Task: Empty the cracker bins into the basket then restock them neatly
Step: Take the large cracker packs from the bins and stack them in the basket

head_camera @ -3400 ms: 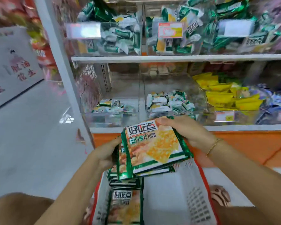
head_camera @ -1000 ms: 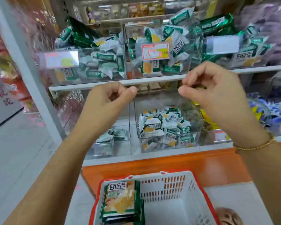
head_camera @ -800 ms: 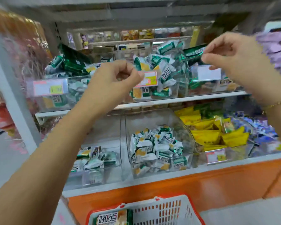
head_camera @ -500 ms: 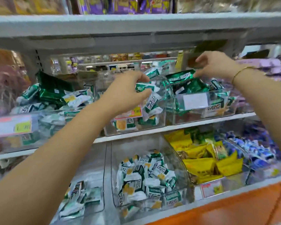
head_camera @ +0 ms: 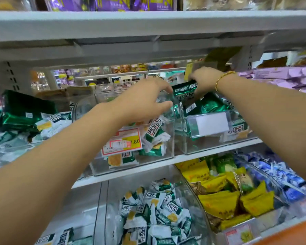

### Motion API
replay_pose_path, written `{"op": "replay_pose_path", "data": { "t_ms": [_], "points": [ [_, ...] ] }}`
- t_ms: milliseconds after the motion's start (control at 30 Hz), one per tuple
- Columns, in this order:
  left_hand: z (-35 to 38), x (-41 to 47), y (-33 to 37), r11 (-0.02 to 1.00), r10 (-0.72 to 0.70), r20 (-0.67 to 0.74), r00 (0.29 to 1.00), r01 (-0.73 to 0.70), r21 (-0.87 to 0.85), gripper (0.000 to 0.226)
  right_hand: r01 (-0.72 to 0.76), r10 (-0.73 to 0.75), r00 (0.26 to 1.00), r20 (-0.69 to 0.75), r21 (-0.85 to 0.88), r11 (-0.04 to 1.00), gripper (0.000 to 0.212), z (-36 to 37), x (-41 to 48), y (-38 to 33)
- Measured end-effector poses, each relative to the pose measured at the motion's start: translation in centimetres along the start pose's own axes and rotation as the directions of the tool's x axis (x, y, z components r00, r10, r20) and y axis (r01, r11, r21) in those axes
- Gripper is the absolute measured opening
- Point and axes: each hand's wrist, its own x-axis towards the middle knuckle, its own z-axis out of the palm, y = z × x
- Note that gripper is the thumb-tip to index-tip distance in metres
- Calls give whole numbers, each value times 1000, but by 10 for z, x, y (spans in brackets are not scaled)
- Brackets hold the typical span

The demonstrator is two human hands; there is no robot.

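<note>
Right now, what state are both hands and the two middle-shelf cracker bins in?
Left hand, open, above the bins.
Right hand, gripping a dark green foil cracker packet.
Clear plastic bin with orange price tag, partly filled.
Clear plastic bin with blank white label, heaped.

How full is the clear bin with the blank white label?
Fairly full: green packets heap above the front wall of the bin; the right hand grips the top packet.

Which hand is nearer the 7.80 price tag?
Left. The left hand is just above the tag, over its bin; the right hand is further up and right, gripping a green packet over the next bin.
</note>
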Motion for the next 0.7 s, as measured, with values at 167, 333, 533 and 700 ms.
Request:
{"op": "replay_pose_path", "data": {
  "t_ms": [167,333,533,700],
  "points": [
    [-1,5,1,984,-105,33,994,109,-144,39,1,-1,981,-195,2,1000,48,-26,-16,8],
    [-6,5,7,943,-201,-74,977,172,-286,58,93,-67,893,-446,36,995,50,-56,-64,17],
    [-24,8,17,844,-306,-185,934,176,-507,97,225,12,851,-524,386,895,44,-95,-119,22],
    [-53,-1,29,688,-298,-233,926,39,-725,23,294,-62,925,-376,603,742,33,-128,-143,4]
  ]
}}
